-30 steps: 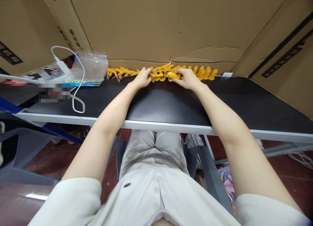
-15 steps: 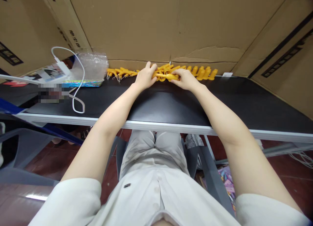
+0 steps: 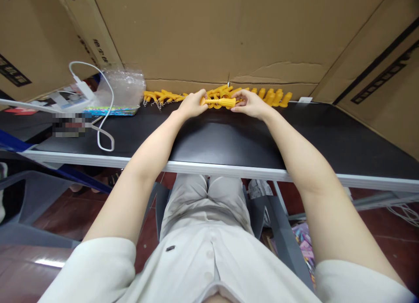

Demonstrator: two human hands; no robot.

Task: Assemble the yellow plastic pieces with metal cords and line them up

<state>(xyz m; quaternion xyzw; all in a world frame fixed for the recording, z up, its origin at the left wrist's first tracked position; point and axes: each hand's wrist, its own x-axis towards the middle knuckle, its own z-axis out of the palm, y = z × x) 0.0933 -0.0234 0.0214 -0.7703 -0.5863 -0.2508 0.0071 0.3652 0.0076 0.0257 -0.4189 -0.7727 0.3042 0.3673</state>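
Both arms reach across a black table to its far edge. My left hand and my right hand pinch the two ends of one long yellow plastic piece, holding it level just above the tabletop. Behind the hands a row of several more yellow plastic pieces lies along the cardboard wall; some at the left carry small metal chains.
A crumpled clear plastic bag sits at the far left on a colourful flat pack. A white charger and cable loop beside it. Cardboard walls enclose the back and right. Grey chairs stand below the table.
The hands were among the yellow pieces against the wall. Now they have drawn slightly back toward me with one long piece held between them.
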